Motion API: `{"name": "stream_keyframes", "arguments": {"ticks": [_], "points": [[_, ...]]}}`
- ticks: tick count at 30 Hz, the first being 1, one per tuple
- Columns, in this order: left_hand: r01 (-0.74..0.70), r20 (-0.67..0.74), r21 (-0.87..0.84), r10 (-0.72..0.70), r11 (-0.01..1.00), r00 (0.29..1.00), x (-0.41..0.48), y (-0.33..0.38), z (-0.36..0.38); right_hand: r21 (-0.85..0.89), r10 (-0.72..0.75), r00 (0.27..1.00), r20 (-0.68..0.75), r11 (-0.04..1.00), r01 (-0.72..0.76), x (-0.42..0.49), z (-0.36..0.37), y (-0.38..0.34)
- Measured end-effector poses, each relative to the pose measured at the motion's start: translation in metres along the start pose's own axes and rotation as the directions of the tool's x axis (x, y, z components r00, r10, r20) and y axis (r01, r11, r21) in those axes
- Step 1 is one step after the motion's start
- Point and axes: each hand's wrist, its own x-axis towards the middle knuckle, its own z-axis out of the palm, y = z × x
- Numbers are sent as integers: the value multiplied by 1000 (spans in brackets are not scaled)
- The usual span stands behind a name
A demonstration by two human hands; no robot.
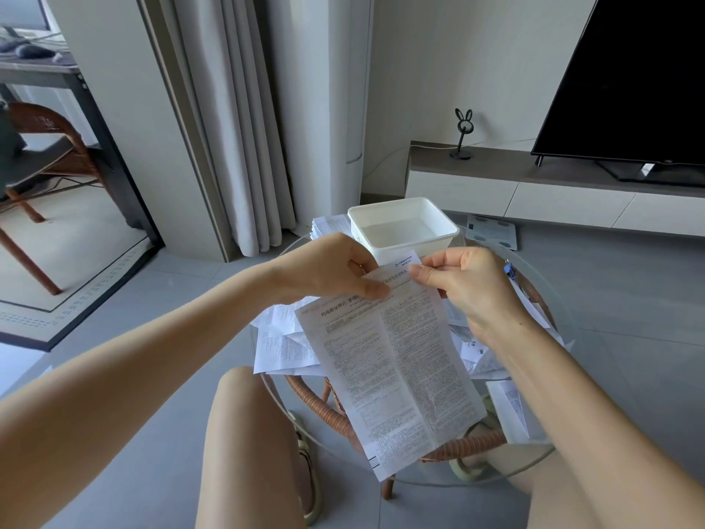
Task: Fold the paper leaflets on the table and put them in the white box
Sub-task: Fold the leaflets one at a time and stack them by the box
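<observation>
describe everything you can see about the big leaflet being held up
The large white paper leaflet is a thin, creased sheet printed densely with small black text in columns, a bolder heading near the top and a striped mark at its bottom corner. It hangs unfolded and tilted over the round glass table, its top pinched by the left hand and the right hand.

I note box (pixel 419 246) on desk (pixel 555 299), just behind both hands. Paper stack (pixel 328 225) left of box, beyond left hand (pixel 335 271). Leaflet (pixel 396 376) hangs between left hand and right hand (pixel 473 284); loose leaflets (pixel 282 345) beneath.
</observation>
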Motion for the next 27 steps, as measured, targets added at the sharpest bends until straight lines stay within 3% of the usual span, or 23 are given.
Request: {"name": "stream_keyframes", "arguments": {"ticks": [5,10,13,16,17,19,20,22,23,27], "points": [[-5,-195,-3,4,1000,981,-4,-12,10,-103,20,987,158,995,-4,-1,-4,4],[89,-347,-254,-177,963,921,-13,-44,1,-315,156,940,302,947,-56,-7,-21,26],[171,-386,-373,-320,912,865,-22,-69,2,-412,214,936,279,907,-85,-9,-31,38],[218,-415,-455,-422,863,806,-30,-89,22,-546,214,964,156,832,-97,-12,-35,49],[236,-414,-467,-447,852,793,-33,-94,33,-677,172,981,91,733,-66,-16,-33,52],[277,-400,-494,-498,824,769,-38,-101,55,-901,-117,993,15,429,64,-30,-20,60],[300,-390,-501,-522,811,758,-41,-103,66,-919,-286,956,63,358,168,-38,-8,66],[337,-377,-488,-543,805,750,-45,-105,85,-856,-461,868,184,358,372,-56,20,81],[351,-377,-470,-544,810,749,-48,-103,91,-829,-486,842,233,354,434,-65,36,89],[397,-425,-361,-528,844,735,-56,-94,105,-791,-306,821,482,250,558,-86,85,123]]}}
